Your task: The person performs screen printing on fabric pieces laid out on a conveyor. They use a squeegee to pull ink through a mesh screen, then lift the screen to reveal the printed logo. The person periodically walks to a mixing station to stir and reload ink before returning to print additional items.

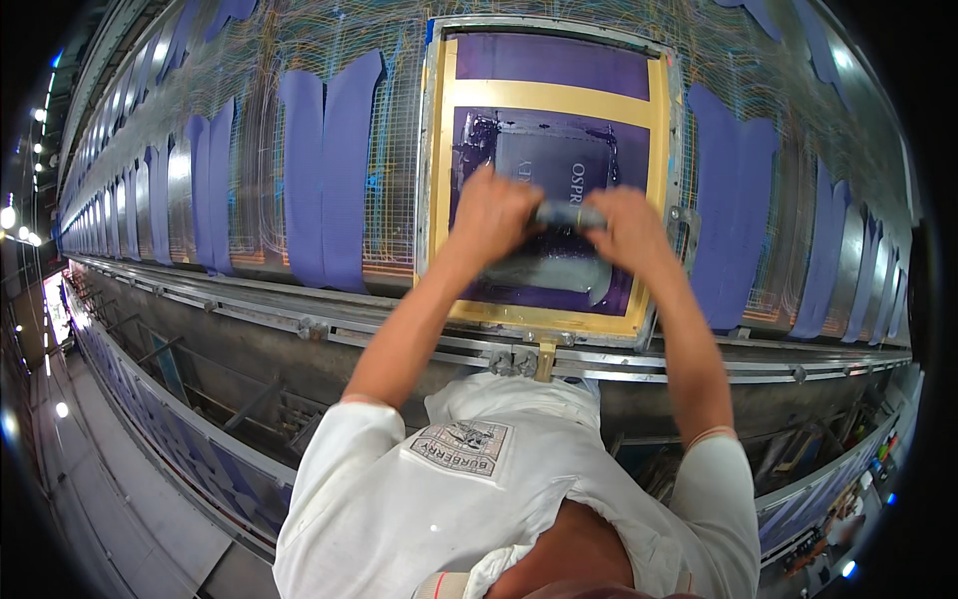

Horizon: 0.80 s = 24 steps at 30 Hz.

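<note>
A screen-printing frame (673, 110) with a metal rim lies in front of me. Yellowish tape (549, 97) borders its purple mesh (554, 70). Across the mesh, my left hand (496, 213) and my right hand (631, 232) are closed around the two ends of a squeegee (571, 214). Motion smears the squeegee's lower part, and my fingers partly cover its handle. Dark wet ink (611, 140) shows along the edges of a greyish rectangular area with pale lettering under my hands.
The long printing table (264, 170) carries purple cut pieces (325, 175) on the left and more purple pieces (733, 200) on the right. A metal rail (389, 332) with clamps (514, 362) runs along the near edge. Behind me, another table bears similar pieces.
</note>
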### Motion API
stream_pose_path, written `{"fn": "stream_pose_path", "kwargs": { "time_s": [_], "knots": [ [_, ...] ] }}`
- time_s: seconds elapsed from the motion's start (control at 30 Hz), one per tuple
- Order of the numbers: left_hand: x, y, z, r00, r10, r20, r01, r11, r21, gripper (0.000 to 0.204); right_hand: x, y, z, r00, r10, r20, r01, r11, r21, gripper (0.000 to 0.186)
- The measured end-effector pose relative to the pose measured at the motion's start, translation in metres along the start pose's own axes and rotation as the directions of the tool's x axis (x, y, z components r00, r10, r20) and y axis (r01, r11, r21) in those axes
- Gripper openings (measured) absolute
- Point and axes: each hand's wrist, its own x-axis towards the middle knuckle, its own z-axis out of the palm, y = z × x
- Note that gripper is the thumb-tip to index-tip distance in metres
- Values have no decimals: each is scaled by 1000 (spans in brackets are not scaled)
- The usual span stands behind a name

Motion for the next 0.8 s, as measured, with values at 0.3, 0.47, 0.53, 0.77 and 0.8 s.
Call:
{"fn": "stream_pose_path", "kwargs": {
  "time_s": [0.3, 0.47, 0.53, 0.77, 0.8],
  "knots": [
    [-63, 50, -5, 998, -11, -59, 12, 1000, 16, 35, -67, 60, -11, 519, 472, -712, -587, 803, 105, 39],
    [-74, 45, -9, 999, -37, -23, 37, 999, -2, 42, -71, 88, 7, 546, 716, -436, -533, 698, 479, 40],
    [-88, 37, -16, 996, -59, -73, 57, 998, -34, 43, -65, 57, -23, 589, 712, -382, -525, 697, 489, 35],
    [-155, -57, -71, 987, -97, -127, 95, 995, -22, 39, 8, -19, 48, 639, 581, -504, -304, 793, 528, 34],
    [-168, -83, -81, 988, -104, -110, 106, 994, 9, 38, 27, -35, 73, 628, 636, -448, -330, 739, 587, 35]
  ]
}}
